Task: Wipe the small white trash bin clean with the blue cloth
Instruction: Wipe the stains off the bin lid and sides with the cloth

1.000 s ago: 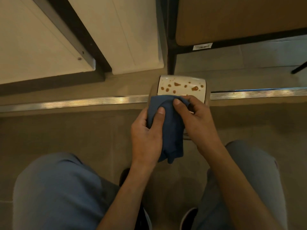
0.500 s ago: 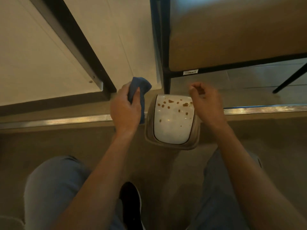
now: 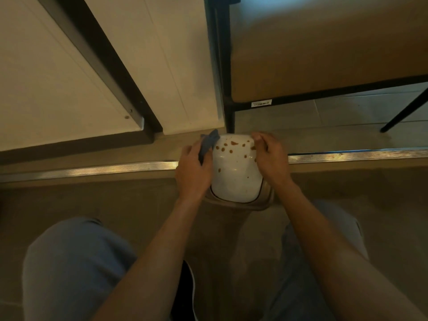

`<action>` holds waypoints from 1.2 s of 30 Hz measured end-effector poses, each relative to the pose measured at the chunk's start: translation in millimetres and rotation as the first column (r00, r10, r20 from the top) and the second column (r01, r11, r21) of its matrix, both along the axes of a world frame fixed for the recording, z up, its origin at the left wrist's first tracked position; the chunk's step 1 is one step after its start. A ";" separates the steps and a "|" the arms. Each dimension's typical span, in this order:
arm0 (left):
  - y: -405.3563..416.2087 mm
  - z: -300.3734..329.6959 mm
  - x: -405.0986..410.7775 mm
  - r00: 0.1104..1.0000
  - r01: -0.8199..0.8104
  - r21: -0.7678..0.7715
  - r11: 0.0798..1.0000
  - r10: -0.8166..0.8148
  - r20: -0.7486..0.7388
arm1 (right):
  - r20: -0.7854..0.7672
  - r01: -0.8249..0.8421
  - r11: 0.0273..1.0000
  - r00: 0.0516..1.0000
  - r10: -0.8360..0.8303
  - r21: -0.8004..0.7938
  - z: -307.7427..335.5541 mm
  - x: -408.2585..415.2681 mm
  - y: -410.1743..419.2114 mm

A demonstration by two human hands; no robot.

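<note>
Knees (image 3: 76, 262) in grey-blue trousers framed the lower view, with a dark shoe (image 3: 185, 295) between them on the tan floor (image 3: 92, 205). Both bare forearms reached forward from the person to the trash bin (image 3: 236, 174), which stood on the floor directly ahead, just beside a metal floor strip (image 3: 92, 169) that ran across the room.

The bin was small and white, with a rounded lid seated in a beige rim. Brown spots (image 3: 235, 143) marked the far part of the lid; a few more sat lower on its right side.

The left hand (image 3: 193, 172) lay against the left side of the bin. Its fingers were curled round the blue cloth (image 3: 207, 144), which was bunched between the hand and the bin, with one corner sticking up at the far left edge of the lid. The cloth touched the bin's left side.

The right hand (image 3: 269, 156) gripped the right side of the bin, fingers curled over the far right edge of the lid, thumb side toward the person.

Beyond the bin stood white panels (image 3: 58, 77) divided by a dark frame bar (image 3: 104, 66), and to the right a black-framed piece of furniture (image 3: 324, 54) with a small label (image 3: 261, 103) on its lower rail.
</note>
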State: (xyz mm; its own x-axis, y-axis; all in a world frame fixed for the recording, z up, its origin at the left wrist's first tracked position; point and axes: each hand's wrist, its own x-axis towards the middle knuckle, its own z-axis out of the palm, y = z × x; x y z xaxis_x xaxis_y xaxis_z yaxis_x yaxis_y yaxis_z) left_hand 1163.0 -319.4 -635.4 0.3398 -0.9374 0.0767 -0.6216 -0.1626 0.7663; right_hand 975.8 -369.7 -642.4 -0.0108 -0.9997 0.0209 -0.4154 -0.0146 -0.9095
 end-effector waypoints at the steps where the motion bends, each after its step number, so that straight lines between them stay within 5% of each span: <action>1: 2.0 -1.5 -0.9 1.000 -0.004 0.020 1.000 0.004 -0.024 | 0.010 0.004 1.000 1.000 -0.004 -0.004 -2.1 0.4 1.0; 11: 3.6 1.8 -10.7 0.956 -0.002 0.147 0.989 0.045 -0.288 | 0.024 0.106 0.992 0.994 -0.105 -0.071 -22.9 9.5 2.6; 16: -20.0 -3.8 2.1 0.984 0.101 0.158 0.982 -0.075 -0.161 | -0.104 0.099 0.983 0.988 -0.115 -0.152 -25.6 11.6 -1.2; 21: -34.3 -11.6 5.7 0.969 0.142 0.183 0.973 -0.099 -0.225 | -0.180 0.098 0.978 0.975 -0.131 -0.182 -31.6 13.8 -2.5; 32: 22.9 -52.5 -1.4 0.972 0.112 -0.045 0.993 -0.118 -0.204 | -0.224 0.116 0.968 0.960 -0.166 -0.220 -35.2 16.8 -4.3; 36: 0.7 -41.3 0.1 0.968 0.088 0.004 0.996 -0.085 -0.236 | -0.237 0.105 0.969 0.958 -0.159 -0.225 -35.6 15.1 -4.6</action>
